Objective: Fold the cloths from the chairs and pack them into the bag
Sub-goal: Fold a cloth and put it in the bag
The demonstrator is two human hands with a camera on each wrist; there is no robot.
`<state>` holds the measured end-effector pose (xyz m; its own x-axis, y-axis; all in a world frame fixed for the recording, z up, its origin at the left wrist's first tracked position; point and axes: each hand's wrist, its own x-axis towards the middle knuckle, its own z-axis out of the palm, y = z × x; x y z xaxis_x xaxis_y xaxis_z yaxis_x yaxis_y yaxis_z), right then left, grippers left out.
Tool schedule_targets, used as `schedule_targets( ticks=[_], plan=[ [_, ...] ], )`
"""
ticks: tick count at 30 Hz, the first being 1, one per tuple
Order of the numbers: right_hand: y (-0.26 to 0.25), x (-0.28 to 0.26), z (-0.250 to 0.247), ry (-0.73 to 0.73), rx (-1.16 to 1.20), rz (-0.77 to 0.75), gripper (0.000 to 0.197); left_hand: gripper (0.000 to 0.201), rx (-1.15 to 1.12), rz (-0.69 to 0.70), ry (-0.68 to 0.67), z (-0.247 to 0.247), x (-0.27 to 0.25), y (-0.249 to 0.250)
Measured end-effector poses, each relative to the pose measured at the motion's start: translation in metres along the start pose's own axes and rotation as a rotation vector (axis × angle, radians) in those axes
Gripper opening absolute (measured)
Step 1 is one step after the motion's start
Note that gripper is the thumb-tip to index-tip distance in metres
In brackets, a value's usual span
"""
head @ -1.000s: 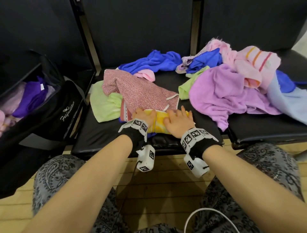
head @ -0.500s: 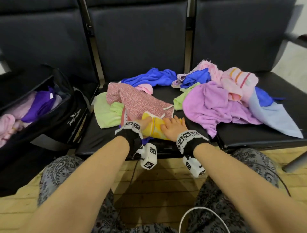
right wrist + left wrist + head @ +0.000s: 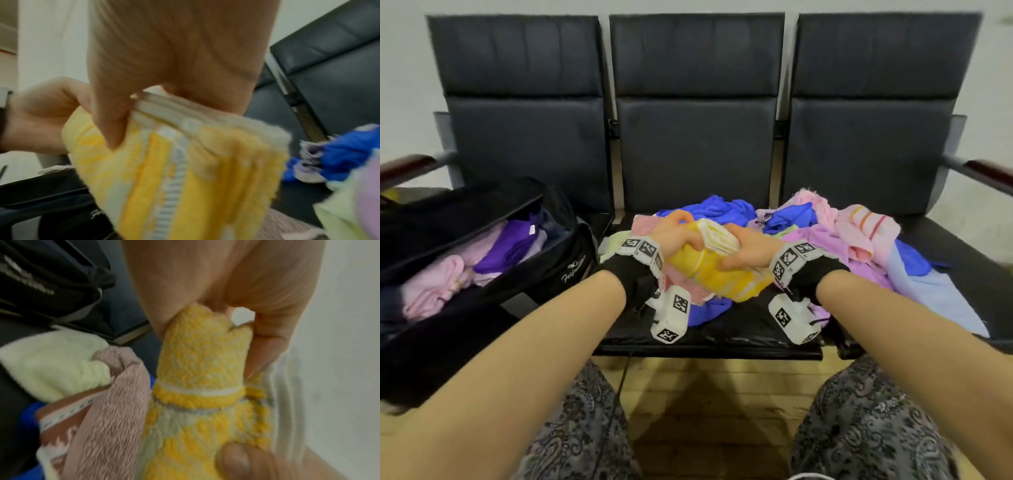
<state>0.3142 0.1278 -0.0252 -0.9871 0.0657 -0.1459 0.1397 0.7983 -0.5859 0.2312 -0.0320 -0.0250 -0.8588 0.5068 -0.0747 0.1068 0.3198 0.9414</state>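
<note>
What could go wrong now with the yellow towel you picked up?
The folded yellow striped terry towel might spring open, since the left hand and right hand grip only its ends. It could also snag the speckled pink cloth beside it on its way to the open black bag.

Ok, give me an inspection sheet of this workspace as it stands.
Surface: black chair seats, three in a row.
Job's things: folded yellow towel lifted above the middle seat; open black bag on the left seat, pink and purple cloths inside.
Clutter: unfolded cloth pile across the middle and right seats.
Grippers: left hand and right hand both grip the towel.
Cables: white cable by the knees.
Surroundings: white wall, wood floor.
</note>
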Motion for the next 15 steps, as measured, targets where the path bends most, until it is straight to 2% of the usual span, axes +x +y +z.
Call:
schedule_targets(
  ticks=[2, 5, 10, 12, 15],
  plan=[
    [-0.028, 0.001, -0.005, -0.049, -0.034, -0.045, 0.050, 0.046, -0.050, 0.047, 0.019, -0.031, -0.005, 0.006],
    [-0.065, 0.005, -0.003, -0.036, 0.052, -0.102, 0.033, 0.045, -0.101, 0.095, 0.048, -0.076, -0.018, 0.019],
    [-0.151, 0.018, 0.005, -0.029, 0.124, -0.183, 0.041, 0.038, -0.197, 0.134, 0.414, -0.156, -0.056, 0.033],
    [-0.182, 0.030, 0.012, 0.020, 0.195, -0.218, 0.047, 0.035, -0.281, 0.144, 0.537, -0.181, -0.066, 0.027],
    [-0.222, 0.048, 0.028, 0.103, 0.291, -0.235, 0.058, 0.039, -0.339, 0.074, 0.526, -0.211, -0.084, 0.020]
  ],
)
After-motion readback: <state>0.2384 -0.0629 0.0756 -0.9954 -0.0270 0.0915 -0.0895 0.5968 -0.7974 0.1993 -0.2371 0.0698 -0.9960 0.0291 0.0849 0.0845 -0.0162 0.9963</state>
